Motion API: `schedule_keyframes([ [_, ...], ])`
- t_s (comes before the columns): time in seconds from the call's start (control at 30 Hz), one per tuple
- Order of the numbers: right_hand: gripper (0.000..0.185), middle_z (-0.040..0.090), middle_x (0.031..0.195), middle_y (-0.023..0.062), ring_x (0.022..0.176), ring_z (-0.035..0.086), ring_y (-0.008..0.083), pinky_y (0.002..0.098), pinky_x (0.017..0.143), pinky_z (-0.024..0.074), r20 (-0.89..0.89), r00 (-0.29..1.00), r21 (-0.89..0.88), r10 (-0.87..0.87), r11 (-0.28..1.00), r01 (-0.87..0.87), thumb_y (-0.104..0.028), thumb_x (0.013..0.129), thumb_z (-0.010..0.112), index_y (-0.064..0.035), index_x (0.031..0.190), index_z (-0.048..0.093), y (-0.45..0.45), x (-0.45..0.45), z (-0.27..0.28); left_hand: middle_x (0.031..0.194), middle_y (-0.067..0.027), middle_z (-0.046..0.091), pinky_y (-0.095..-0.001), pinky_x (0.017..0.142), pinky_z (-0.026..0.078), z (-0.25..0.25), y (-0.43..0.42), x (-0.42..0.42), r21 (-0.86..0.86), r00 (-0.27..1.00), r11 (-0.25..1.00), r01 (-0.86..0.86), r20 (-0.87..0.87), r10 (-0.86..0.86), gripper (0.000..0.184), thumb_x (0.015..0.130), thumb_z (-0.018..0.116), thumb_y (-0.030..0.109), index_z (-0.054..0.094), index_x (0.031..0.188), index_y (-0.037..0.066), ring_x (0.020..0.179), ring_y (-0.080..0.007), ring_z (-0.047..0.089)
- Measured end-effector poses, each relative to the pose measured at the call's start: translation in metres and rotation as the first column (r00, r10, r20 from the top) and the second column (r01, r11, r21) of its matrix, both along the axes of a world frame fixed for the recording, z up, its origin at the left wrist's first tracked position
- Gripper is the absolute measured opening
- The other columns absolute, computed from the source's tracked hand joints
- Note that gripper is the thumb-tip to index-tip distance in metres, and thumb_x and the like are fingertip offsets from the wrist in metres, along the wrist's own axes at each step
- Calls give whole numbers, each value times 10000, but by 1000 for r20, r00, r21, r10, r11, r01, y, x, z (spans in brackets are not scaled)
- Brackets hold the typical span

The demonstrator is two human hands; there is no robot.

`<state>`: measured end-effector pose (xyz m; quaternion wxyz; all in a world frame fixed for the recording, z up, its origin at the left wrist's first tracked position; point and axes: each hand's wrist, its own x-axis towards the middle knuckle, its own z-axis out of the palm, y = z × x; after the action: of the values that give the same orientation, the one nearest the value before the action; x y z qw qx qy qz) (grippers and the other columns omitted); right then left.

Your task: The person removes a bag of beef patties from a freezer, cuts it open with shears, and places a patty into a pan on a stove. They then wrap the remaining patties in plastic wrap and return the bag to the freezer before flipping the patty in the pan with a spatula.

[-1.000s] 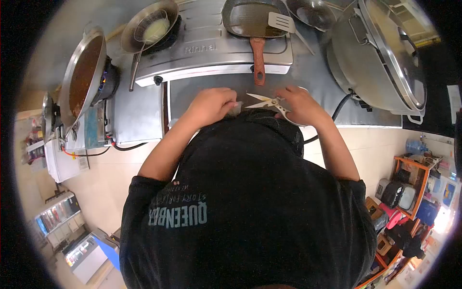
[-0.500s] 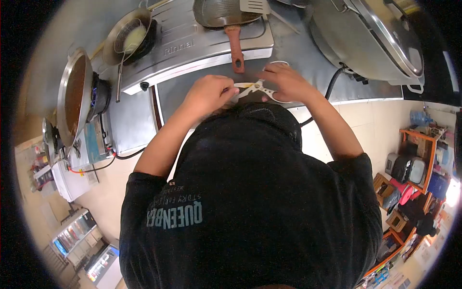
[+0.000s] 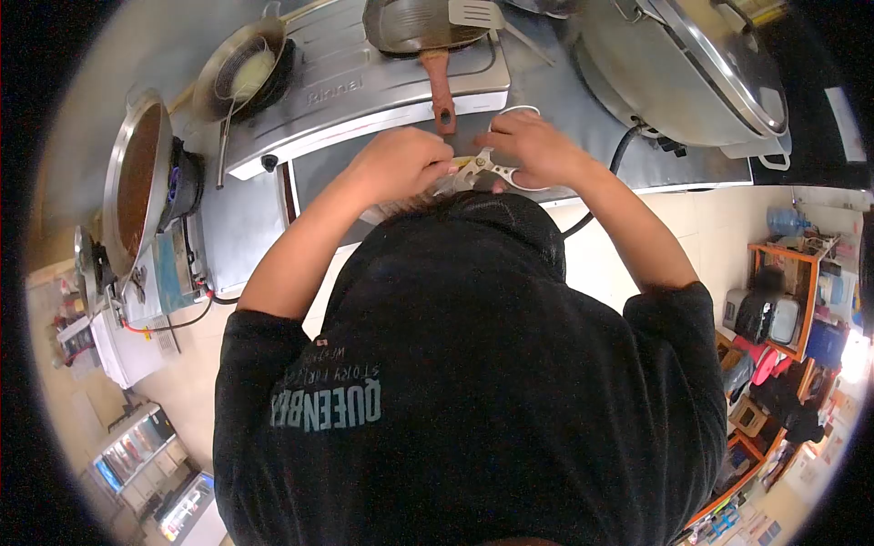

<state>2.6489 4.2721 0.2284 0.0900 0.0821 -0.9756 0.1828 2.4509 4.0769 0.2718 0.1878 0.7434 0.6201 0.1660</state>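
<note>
White-handled scissors lie between my hands, at the counter edge just above the black cap. My right hand has its fingers through and around the scissors' handles. My left hand is closed in a pinch beside the blades. Under it hangs something thin and see-through, like a plastic bag, partly hidden by my wrist and the cap. The blades reach to my left fingertips, and their ends are hidden there.
Ahead is a silver stove with a grill pan, its brown handle pointing at me, and a slotted spatula. A wok with a strainer and a sauce pan stand left. A large lidded pot stands right.
The scissors' blades, wide apart a second ago, have come to my left fingertips and drawn closer together. My view has turned, so the stove sits further left and tilted.
</note>
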Motion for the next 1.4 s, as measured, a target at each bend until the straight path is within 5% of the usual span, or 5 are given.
schedule_keyframes([
  [0.27,537,670,1141,100,1053,658,356,472,829,537,508,841,229,-186,970,76,-209,737,788,-152,1249,636,-12,-8,41,814,-159,664,-516,729,502,-8,15,4,4,997,1000,30,-73,-29,223,925,638,276,674,860,66,826,-391,651],
  [0.5,487,705,999,112,917,686,373,488,783,547,93,995,78,-27,997,20,-229,739,799,-134,1195,658,-6,-9,4,763,-180,638,-511,700,489,-24,22,2,6,999,1000,23,34,-24,264,940,634,287,650,837,45,773,-404,636],
  [0.77,542,706,1094,207,1031,673,390,485,865,551,563,807,131,-181,983,130,-514,755,808,-86,1074,714,-49,-43,43,690,-176,587,-425,626,459,-17,22,7,26,974,997,-67,218,60,311,969,640,280,622,825,5,643,-339,587],
  [1.27,446,717,1028,174,977,687,386,495,885,530,33,975,-220,221,953,-208,-381,776,726,-115,1134,715,-125,-102,-44,633,12,443,-280,553,351,27,14,27,155,512,833,-531,842,170,377,1008,651,296,589,786,-2,632,-61,392],
  [1.4,544,680,1164,174,1079,655,381,497,950,509,133,979,-176,157,975,-133,-364,799,748,-119,1275,650,-117,-92,-34,714,17,573,-238,629,406,83,-11,-11,234,712,877,-419,684,157,290,1019,638,275,654,860,33,693,-52,478],
])
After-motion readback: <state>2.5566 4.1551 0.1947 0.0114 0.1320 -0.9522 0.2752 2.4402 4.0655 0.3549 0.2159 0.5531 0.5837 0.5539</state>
